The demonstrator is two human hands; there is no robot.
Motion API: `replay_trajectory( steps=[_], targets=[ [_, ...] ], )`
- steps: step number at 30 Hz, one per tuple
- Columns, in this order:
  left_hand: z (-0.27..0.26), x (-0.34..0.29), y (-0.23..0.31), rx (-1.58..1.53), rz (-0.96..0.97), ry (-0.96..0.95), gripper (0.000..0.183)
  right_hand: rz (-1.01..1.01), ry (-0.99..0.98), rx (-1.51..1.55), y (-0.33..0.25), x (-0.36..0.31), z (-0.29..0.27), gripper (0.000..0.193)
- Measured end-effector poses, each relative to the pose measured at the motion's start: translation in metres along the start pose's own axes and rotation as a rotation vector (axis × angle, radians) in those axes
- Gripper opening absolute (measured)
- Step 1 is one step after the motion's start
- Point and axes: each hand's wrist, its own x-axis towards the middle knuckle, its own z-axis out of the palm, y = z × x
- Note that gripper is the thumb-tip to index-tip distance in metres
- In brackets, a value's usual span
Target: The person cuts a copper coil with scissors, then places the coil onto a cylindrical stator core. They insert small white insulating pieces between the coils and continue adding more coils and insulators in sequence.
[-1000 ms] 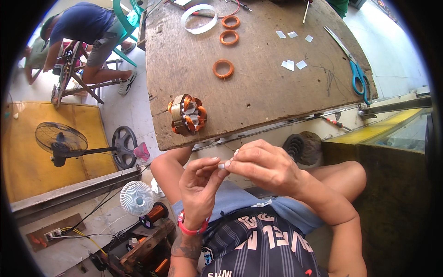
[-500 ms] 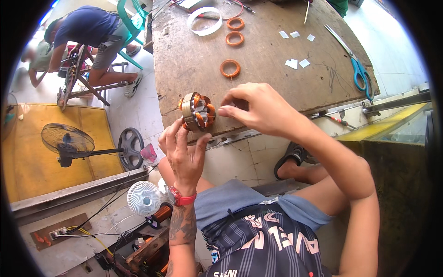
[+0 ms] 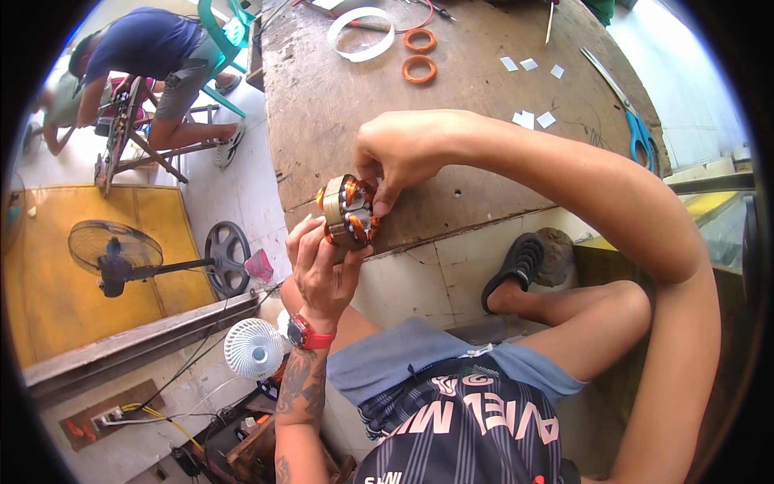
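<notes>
A motor stator (image 3: 345, 211) stands at the table's near left edge, its steel ring wound with orange copper coils and lined with white insulating slips. My left hand (image 3: 322, 270) grips it from below and the left, fingers curled round the ring and thumb at its lower right. My right hand (image 3: 407, 153) reaches over from the right. Its thumb and bent fingers pinch a copper coil (image 3: 376, 211) at the stator's right face; the fingertips are partly hidden. Farther up the table lie two loose copper coils, one nearer (image 3: 418, 69) and one farther (image 3: 419, 40).
A white ring (image 3: 360, 56) lies at the far left of the table (image 3: 476, 189). Small white slips (image 3: 524, 119) and blue-handled scissors (image 3: 637, 133) are to the right. Two fans stand on the left, one black (image 3: 117, 250), one white (image 3: 253, 348). Another person (image 3: 145, 48) works beyond.
My right hand has moved left and down onto the stator's right face, and its arm swung up across the table. The third loose coil seen before is now out of sight around my right hand.
</notes>
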Motion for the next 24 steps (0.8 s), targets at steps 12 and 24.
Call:
replay_trajectory(
  steps=[12,24],
  targets=[
    [-0.002,-0.003,0.011,-0.186,-0.249,0.066,0.047,-0.166,0.76,0.197,-0.016,-0.058,0.077,0.024],
    [0.007,0.0,0.019,0.162,-0.104,0.107,0.055,-0.183,1.083,0.022,-0.012,-0.047,0.096,0.016]
  ],
)
